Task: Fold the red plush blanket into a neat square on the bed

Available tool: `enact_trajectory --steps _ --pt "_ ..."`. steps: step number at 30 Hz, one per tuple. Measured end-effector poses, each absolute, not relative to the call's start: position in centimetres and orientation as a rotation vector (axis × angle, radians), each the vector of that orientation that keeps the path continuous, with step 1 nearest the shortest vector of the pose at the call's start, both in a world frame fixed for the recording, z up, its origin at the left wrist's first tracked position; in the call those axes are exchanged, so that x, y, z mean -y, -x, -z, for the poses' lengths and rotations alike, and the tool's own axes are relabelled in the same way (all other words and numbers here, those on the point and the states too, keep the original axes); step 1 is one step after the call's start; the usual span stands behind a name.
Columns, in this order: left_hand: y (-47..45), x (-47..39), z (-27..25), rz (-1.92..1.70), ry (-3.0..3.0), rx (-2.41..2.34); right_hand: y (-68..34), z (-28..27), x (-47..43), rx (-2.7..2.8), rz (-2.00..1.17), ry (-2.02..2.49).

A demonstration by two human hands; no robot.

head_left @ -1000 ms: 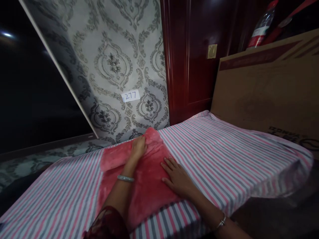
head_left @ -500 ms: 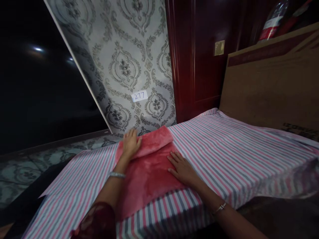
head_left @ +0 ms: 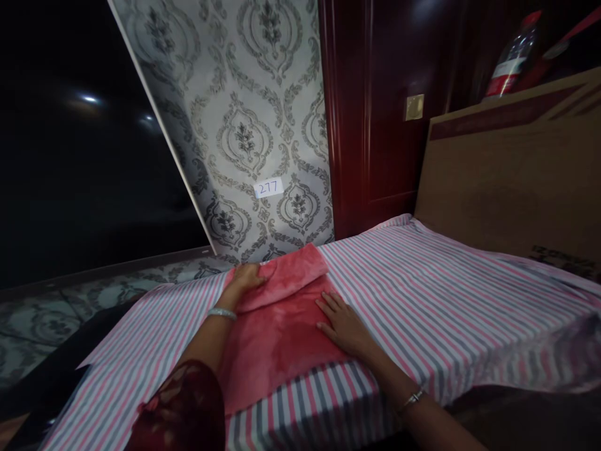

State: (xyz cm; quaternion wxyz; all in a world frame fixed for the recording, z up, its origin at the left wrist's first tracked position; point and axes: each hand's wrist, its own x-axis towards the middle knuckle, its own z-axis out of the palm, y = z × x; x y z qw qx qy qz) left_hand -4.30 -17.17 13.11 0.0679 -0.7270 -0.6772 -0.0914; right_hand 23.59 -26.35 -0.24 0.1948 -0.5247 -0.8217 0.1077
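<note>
A plush red towel [head_left: 286,338] lies on the striped cloth, its far part folded back over itself into a thick band. On the left end of that fold rests my left hand [head_left: 247,277], palm down, the thumb out to the right and the other fingers partly out of sight. My right hand [head_left: 345,322] lies flat along the towel's right edge, with the fingers spread. The near end of the towel reaches the front edge of the striped surface.
Pink, grey and white striped cloth [head_left: 399,294] covers the table. A large cardboard box [head_left: 507,169] stands at the right, with a bottle [head_left: 509,69] behind its top edge. A dark screen [head_left: 94,156] is at left; patterned wall [head_left: 244,138] carries a paper label [head_left: 268,187].
My left hand has come down onto the left end of the fold, its fingers lower than before. My right hand stays in the same place on the towel. The view has tilted slightly.
</note>
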Motion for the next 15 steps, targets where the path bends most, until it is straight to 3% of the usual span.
enact_trajectory --steps 4,10,15 --pt "3.5 21.8 -12.9 0.289 2.209 1.648 -23.6 0.2 26.4 2.293 -0.327 1.471" --pt "4.3 32.5 -5.3 0.457 2.142 1.125 -24.0 1.0 25.7 2.215 -0.319 1.353" --pt "7.0 37.0 -2.0 0.697 2.095 1.339 -24.9 1.7 25.5 1.947 -0.523 1.262"
